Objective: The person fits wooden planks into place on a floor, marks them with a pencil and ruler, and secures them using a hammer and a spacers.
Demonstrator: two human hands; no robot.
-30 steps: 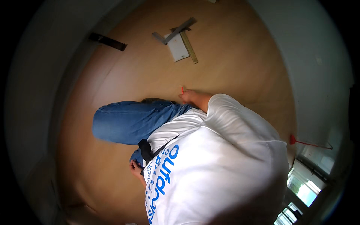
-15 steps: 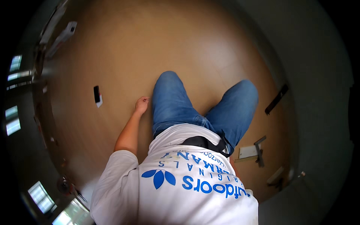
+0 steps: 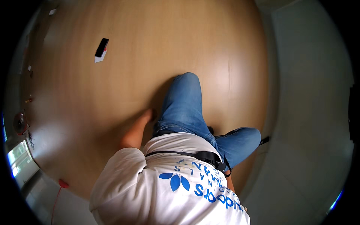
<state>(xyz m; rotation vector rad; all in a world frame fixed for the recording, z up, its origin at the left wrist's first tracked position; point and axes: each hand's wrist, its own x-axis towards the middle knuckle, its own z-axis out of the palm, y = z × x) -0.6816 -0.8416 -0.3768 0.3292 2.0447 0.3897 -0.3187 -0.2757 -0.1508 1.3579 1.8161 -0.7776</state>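
My left hand [image 3: 150,114] hangs beside my left thigh, close to the jeans [image 3: 182,101]. Its fingers are mostly hidden or dim, and nothing shows in it. Of my right arm, only a strip of skin [image 3: 230,181] appears past the edge of my white shirt [image 3: 123,180]; the right hand itself is out of sight. A black strap [image 3: 204,155] crosses my waist. On the wooden floor, up and to the left, a black phone [image 3: 101,47] lies over a white and red piece [image 3: 99,58].
Wood-look floor [image 3: 131,30] spreads ahead, ending at a grey surface [image 3: 311,93] on the right. A round fan-like object [image 3: 20,123] stands at the far left. Below it lies a red object [image 3: 63,183] with a thin cord. A dark object [image 3: 264,140] shows beyond my right knee.
The view has turned and shifted, so the phone sits higher in it. My left hand has drawn back toward my hip. The items at the lower right have left the view.
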